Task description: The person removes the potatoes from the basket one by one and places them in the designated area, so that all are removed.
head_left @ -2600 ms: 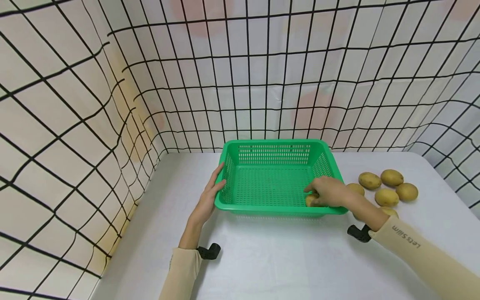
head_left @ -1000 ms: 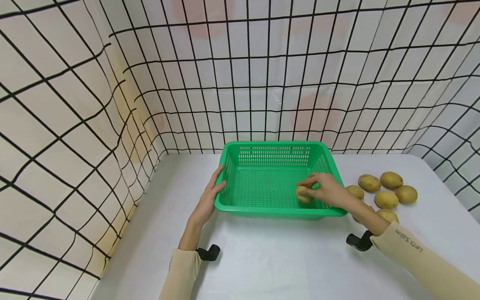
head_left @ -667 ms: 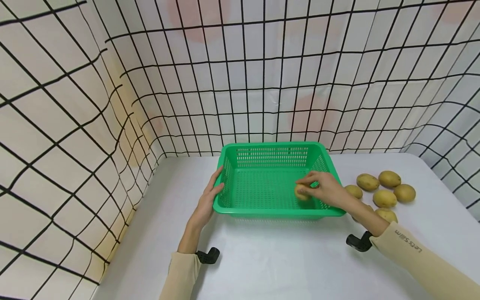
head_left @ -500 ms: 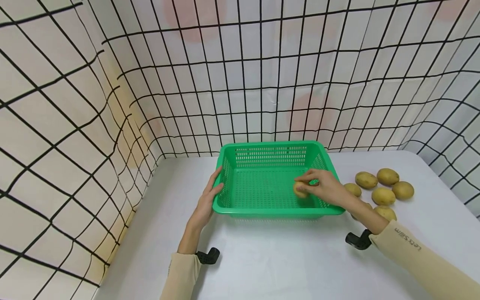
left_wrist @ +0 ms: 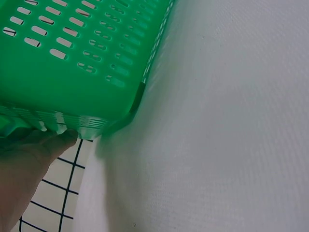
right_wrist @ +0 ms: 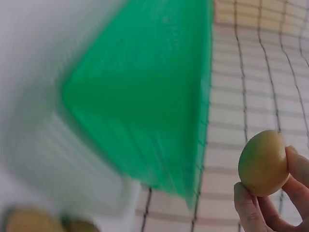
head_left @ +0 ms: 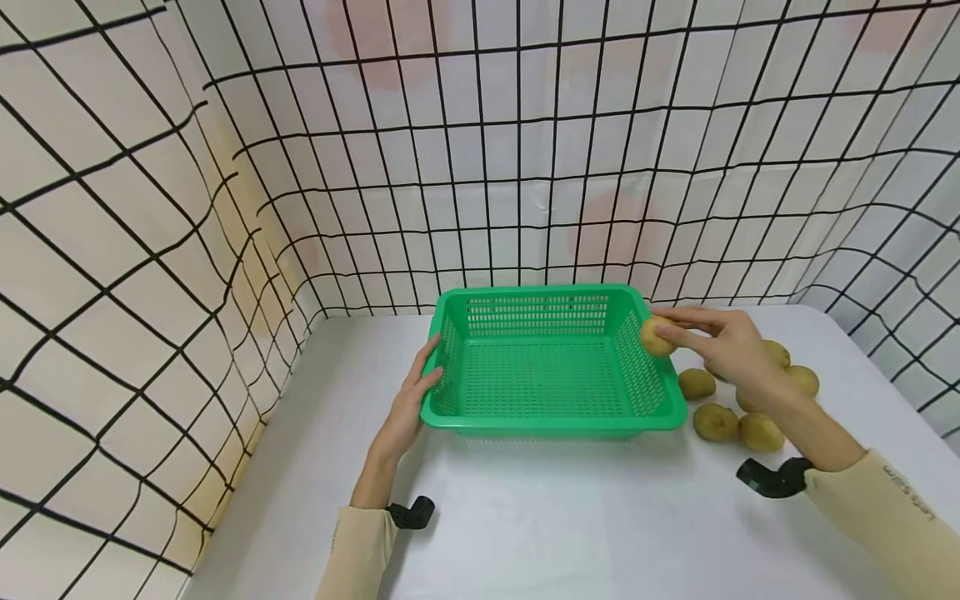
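Note:
A yellow-brown potato (head_left: pixel 654 337) is pinched between the thumb and fingers of my right hand (head_left: pixel 733 343), over the right rim of a green perforated plastic basket (head_left: pixel 551 422). In the right wrist view the potato (right_wrist: pixel 263 163) shows smooth and rounded at the fingertips, with the basket (right_wrist: pixel 140 96) blurred beside it. My left hand (head_left: pixel 402 410) rests along the basket's left side, its extended index finger and thumb at the rim. Seen from the left wrist, the fingers (left_wrist: pixel 60 144) lie against the outer wall of the basket (left_wrist: pixel 72 89). The basket's floor holds nothing.
Several more potatoes (head_left: pixel 716 422) lie on the white table (head_left: pixel 540 508) right of the basket, some partly hidden behind my right hand and forearm. Black grid netting (head_left: pixel 517 179) stands along the back and both sides, close behind the basket.
My right hand has lifted the potato from inside the basket and moved it right and away from me, up over the right rim. My left hand stays at the left side.

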Motion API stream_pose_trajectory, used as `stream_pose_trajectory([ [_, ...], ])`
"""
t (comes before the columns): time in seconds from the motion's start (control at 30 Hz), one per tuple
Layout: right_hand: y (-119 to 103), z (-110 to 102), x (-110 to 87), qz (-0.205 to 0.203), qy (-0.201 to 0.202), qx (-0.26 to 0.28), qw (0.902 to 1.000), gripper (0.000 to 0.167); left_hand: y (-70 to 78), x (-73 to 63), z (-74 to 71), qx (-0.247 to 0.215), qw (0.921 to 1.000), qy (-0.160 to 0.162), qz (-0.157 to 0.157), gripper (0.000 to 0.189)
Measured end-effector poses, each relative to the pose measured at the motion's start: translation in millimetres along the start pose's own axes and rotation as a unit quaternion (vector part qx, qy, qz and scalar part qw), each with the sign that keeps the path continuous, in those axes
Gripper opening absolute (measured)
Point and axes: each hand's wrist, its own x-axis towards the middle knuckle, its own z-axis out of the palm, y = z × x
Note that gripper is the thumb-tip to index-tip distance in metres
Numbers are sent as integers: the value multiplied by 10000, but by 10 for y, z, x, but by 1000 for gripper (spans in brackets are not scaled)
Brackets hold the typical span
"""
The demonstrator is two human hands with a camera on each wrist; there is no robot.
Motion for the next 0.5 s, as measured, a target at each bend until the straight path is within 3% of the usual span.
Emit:
stream_pose_trajectory([
  [0.23,347,-547,-234,518,530,-656,9951,60,6,-18,-11,-90,10000,-33,-7,59],
  [0.5,817,-890,-543,1320,878,-314,9868,71,-3,0,-3,-96,9999,-93,66,58],
])
